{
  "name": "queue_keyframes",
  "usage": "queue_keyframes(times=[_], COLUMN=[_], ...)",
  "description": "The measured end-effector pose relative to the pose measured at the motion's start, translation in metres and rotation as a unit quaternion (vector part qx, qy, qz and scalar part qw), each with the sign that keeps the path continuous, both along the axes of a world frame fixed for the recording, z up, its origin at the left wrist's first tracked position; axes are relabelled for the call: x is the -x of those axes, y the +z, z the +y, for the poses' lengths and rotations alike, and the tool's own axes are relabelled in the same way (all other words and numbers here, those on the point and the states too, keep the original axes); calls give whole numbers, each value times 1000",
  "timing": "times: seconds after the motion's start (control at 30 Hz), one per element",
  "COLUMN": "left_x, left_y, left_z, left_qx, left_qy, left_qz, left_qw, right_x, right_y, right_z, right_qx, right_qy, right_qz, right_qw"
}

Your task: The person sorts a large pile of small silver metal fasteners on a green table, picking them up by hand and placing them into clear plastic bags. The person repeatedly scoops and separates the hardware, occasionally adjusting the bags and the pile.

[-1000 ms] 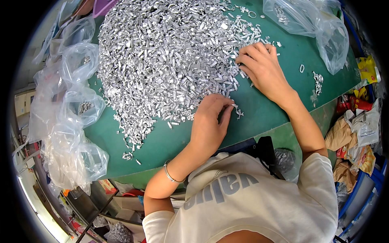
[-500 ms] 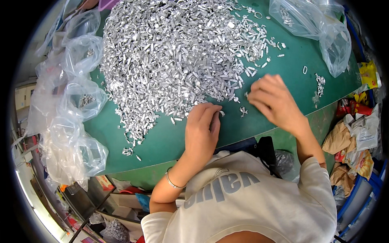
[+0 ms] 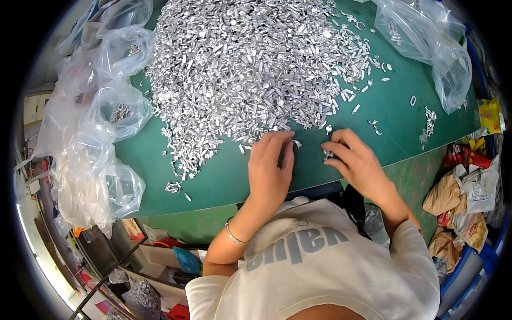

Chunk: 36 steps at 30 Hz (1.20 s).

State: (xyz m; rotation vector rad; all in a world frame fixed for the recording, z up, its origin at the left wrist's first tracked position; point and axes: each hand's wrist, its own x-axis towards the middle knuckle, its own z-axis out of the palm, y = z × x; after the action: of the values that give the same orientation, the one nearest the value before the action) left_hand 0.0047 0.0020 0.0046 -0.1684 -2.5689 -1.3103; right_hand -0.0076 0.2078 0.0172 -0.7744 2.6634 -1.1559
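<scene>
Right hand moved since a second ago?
Yes: the right hand moved away from the silvery pile, toward the near edge of the green table.

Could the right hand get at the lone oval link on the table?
Probably yes: between the right hand and oval link lie only low metal bits, though that hand seems to pinch a piece.

Left fingers [image 3: 275,145], right fingers [image 3: 341,151] bent
</scene>
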Motion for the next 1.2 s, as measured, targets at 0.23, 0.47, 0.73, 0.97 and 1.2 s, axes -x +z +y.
queue_keyframes(times=[0.23, 0.47, 0.73, 0.97, 1.2], left_x=[6, 0, -21, -34, -33], left_y=[0, 4, 0, -6, -8], left_z=[26, 38, 26, 2, 4], left_qx=[-62, -23, 140, 94, 52], left_qy=[-36, -102, -203, -218, -207], left_qz=[1, 20, 30, 41, 58], left_qw=[997, 994, 969, 970, 975], right_x=[-1, -1, 2, 7, -1], right_y=[13, -1, -9, -8, -6], right_z=[-9, 10, 52, 45, 57], right_qx=[103, 62, -103, -81, -104], right_qy=[-100, -194, -301, -231, -258], right_qz=[-27, 35, 201, 156, 202], right_qw=[989, 978, 927, 957, 939])
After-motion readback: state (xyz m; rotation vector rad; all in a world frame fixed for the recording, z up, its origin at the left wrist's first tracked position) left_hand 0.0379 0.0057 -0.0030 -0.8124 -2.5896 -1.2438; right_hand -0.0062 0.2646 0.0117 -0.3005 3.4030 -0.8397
